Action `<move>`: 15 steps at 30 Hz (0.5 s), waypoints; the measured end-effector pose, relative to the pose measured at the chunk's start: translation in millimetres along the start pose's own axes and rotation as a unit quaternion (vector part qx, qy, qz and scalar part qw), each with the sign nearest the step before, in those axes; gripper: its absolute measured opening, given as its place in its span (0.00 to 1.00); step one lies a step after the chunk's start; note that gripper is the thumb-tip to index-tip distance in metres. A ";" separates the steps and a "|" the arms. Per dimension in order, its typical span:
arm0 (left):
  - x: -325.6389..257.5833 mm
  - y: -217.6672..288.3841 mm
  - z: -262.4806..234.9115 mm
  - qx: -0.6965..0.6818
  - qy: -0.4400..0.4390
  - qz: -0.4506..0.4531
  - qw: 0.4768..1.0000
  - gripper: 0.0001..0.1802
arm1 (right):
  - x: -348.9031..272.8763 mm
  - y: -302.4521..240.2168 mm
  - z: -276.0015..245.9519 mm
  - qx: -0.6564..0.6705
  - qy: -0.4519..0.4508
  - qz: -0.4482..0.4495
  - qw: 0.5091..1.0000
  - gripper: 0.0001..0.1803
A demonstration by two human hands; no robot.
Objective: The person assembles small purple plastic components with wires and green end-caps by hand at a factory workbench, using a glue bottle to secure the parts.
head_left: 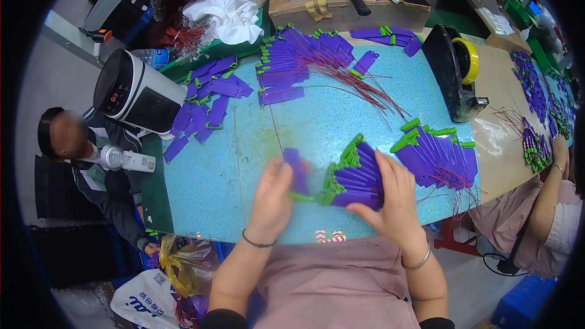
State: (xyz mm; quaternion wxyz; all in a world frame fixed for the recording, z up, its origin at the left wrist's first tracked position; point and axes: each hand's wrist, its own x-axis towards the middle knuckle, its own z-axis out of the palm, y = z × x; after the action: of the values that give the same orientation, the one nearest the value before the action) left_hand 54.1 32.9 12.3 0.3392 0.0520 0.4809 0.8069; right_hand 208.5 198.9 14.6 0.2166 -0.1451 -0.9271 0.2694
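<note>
My left hand (pixel 272 200) pinches one flat purple strip (pixel 294 167), blurred by motion, with a green end at its bottom and a thin red wire trailing up from it. My right hand (pixel 397 204) cups the right side of a fanned bunch of purple strips (pixel 359 176), fingers along its edge and thumb below. Their green looped ends face left. Just beyond that hand lies another fan of strips (pixel 442 158), with red wires spilling toward me. At the far middle, more wired purple strips (pixel 286 55) are spread in a fan.
Loose purple strips (pixel 207 97) lie at the left, beside a white and black appliance (pixel 137 94). A black tape dispenser (pixel 445 73) with yellow tape stands at the right. Behind are a cardboard box (pixel 347 15) and white cloth (pixel 225 18). Other people sit at both sides.
</note>
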 end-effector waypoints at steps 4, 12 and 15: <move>-9.2 -6.5 -5.4 -0.039 -0.027 0.046 0.998 0.07 | 18.8 -13.8 -2.7 -0.101 0.027 -0.004 0.994 0.45; -28.8 -3.7 8.7 0.105 -0.103 0.182 0.972 0.13 | 13.8 -40.0 15.5 0.411 0.009 0.005 0.912 0.14; -30.3 21.0 -6.4 0.324 -0.164 0.207 0.908 0.12 | 9.7 -41.5 3.7 0.334 -0.014 -0.026 0.942 0.13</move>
State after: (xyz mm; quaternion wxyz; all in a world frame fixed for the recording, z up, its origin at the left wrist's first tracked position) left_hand 64.1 3.6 33.2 0.2031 0.3895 0.6318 0.6387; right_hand 192.0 167.3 38.3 0.2462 -0.0367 -0.7904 0.5598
